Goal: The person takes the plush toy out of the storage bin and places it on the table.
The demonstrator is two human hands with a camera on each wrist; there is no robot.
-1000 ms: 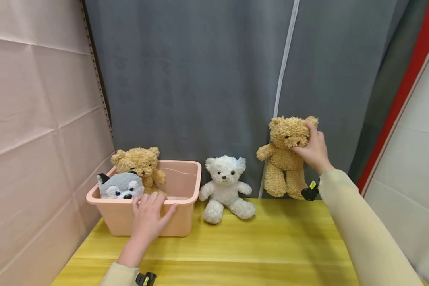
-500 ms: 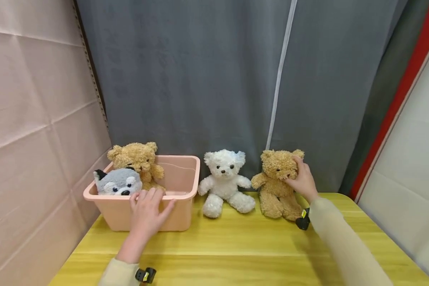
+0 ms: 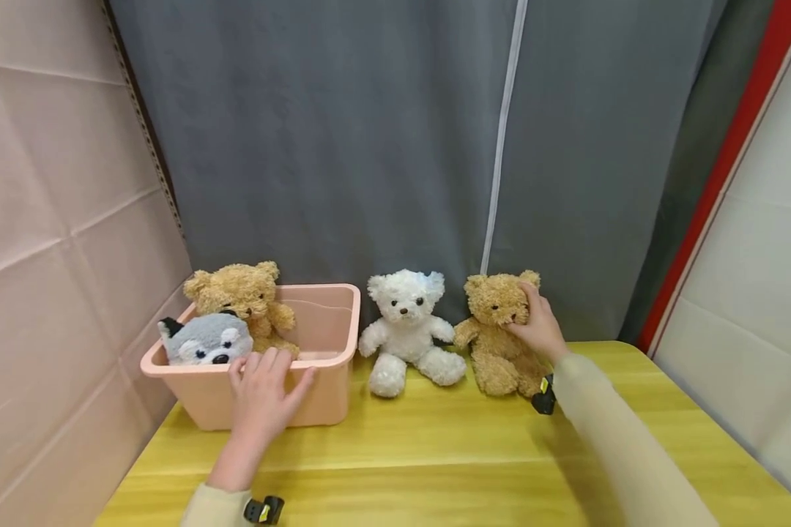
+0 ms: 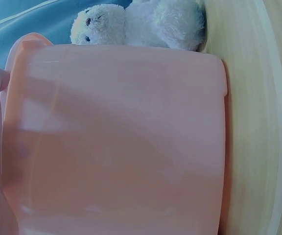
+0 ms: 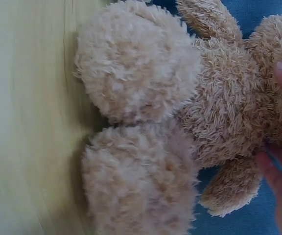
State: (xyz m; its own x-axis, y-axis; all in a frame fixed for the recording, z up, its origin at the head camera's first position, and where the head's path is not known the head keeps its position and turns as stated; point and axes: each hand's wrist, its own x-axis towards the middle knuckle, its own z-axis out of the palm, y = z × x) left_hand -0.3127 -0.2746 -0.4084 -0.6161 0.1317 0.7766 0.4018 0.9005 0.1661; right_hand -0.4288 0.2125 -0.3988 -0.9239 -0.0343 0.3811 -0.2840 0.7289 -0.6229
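Seating the curly-furred tan teddy bear (image 3: 493, 348) on the bench (image 3: 435, 457) appears to be the step in hand. My right grip (image 3: 540, 327) is clamped on its head, thumb across the muzzle, forefinger along the side below one ear. The body hangs below and to the left of my palm, upright, legs toward me, apparently resting on the bench. The next move, I judge, calls for loosening thumb and fingers evenly so the soft body does not tip. Just beside one paw sits a white teddy bear (image 3: 405, 338). Farther left, my left grip (image 3: 261, 395) hooks over the near rim of a pink plastic bin (image 3: 326, 399) containing a second tan teddy bear (image 3: 237, 290) and a grey-and-white husky plush (image 3: 206, 339).
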